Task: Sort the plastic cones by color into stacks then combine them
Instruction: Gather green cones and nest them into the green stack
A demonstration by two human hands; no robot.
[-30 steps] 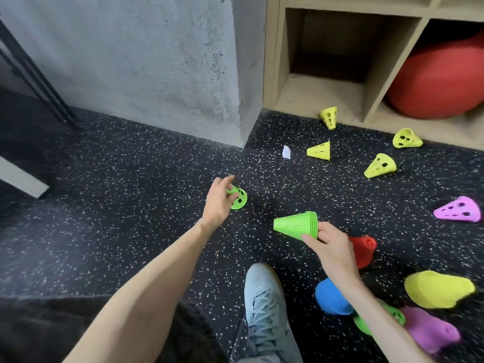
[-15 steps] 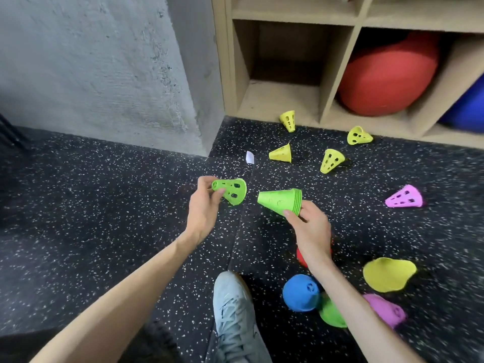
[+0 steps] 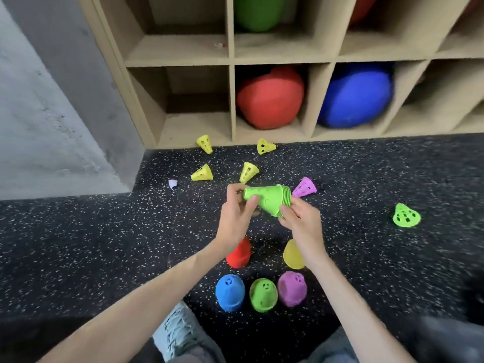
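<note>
Loose cones (image 3: 201, 173) lie before the shelf (image 3: 231, 100), stacks (image 3: 230, 292) nearer.

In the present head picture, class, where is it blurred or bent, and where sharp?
Head view: the lower right corner smears with motion blur; the shelf unit uprights lean, wide-angle distortion; the green stack held by both hands stays fairly sharp.

A wooden cubby shelf (image 3: 231, 100) holds red (image 3: 269, 98), blue (image 3: 356, 95) and green (image 3: 258, 11) balls above speckled flooring (image 3: 78, 244)
</note>
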